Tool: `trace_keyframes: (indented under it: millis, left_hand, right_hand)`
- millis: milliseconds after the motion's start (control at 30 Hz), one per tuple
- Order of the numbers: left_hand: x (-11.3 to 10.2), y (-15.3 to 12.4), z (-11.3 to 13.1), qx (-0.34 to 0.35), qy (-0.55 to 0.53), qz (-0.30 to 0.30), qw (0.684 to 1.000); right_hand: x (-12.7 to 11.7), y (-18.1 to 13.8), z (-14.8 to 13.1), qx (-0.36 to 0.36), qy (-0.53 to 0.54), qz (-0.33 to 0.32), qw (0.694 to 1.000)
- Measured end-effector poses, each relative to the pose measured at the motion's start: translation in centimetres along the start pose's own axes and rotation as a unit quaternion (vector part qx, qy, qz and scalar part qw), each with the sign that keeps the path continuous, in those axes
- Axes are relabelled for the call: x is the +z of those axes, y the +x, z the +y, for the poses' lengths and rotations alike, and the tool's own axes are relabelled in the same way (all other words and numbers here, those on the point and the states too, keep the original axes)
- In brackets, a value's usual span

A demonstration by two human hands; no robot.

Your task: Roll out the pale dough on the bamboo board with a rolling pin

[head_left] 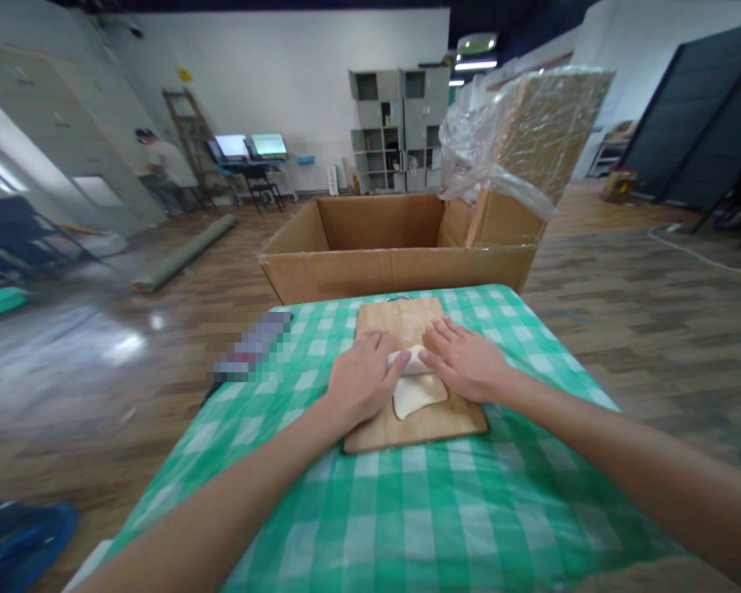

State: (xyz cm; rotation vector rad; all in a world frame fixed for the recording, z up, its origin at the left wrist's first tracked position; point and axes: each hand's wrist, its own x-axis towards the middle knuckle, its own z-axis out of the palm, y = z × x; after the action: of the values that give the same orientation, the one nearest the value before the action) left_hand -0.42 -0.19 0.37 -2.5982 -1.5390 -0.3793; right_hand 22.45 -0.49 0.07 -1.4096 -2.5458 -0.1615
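A sheet of pale dough [418, 397] lies on a wooden cutting board [376, 435]. Across its far edge is a whitish roll [407, 361]; I cannot tell whether this is rolled-up dough or a pale rolling pin. My left hand [363, 375] presses on the roll's left end, fingers stretched forward and thumb along the roll. On the right end rests my right hand [466, 358], palm down, its fingers extended and its thumb touching the roll. Both palms hide the roll's ends. The board shows whitish smears beyond the hands.
A green-and-white checked cloth [395, 511] covers the table. A blurred-out flat item [253, 346] lies at its left edge. Beyond the table stands a large cardboard box [395, 272] with plastic-wrapped card. A person [166, 165] is far off at left. A blue basin [21, 543] sits lower left.
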Motion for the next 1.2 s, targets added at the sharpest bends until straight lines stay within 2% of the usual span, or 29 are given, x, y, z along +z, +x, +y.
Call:
trace_keyframes:
  millis: [100, 233, 400, 500, 600, 800, 933, 1033, 1200]
  left_hand:
    - [-0.3, -4.2, 1.1, 0.018, -0.003, 0.031, 0.999]
    - [-1.3, -9.9, 2.6, 0.071, -0.005, 0.049, 0.996]
    - [-2.0, -13.2, 3.9, 0.088, 0.03, 0.065, 0.994]
    - [-1.7, -13.4, 4.1, 0.091, 0.035, 0.066, 0.993]
    - [-1.5, -12.3, 3.7, 0.073, 0.024, 0.063, 0.995]
    - [-1.4, -8.1, 2.6, 0.017, -0.002, 0.042, 0.999]
    - [-1.3, -7.3, 2.5, -0.004, -0.01, 0.032, 0.999]
    - [-1.4, -8.2, 3.0, 0.01, -0.004, 0.037, 0.999]
    - [-1.5, -10.7, 4.2, 0.056, 0.019, 0.06, 0.996]
  right_hand:
    - [-0.8, -3.7, -2.7, 0.024, 0.026, 0.009, 0.999]
    - [-2.0, -8.7, -5.6, -0.012, 0.041, 0.023, 0.999]
    - [-2.4, -11.7, -6.9, -0.038, 0.041, 0.023, 0.998]
    - [-2.4, -11.8, -6.5, -0.052, 0.05, 0.028, 0.997]
    - [-2.5, -10.3, -5.3, -0.061, 0.061, 0.026, 0.996]
    - [-1.8, -3.0, -1.2, -0.055, 0.086, -0.022, 0.995]
    - [-0.8, 0.1, 0.2, -0.047, 0.089, -0.055, 0.993]
    - [-0.7, -0.4, 0.0, -0.05, 0.093, -0.047, 0.993]
    - [-1.5, -4.5, -0.9, -0.056, 0.09, -0.023, 0.994]
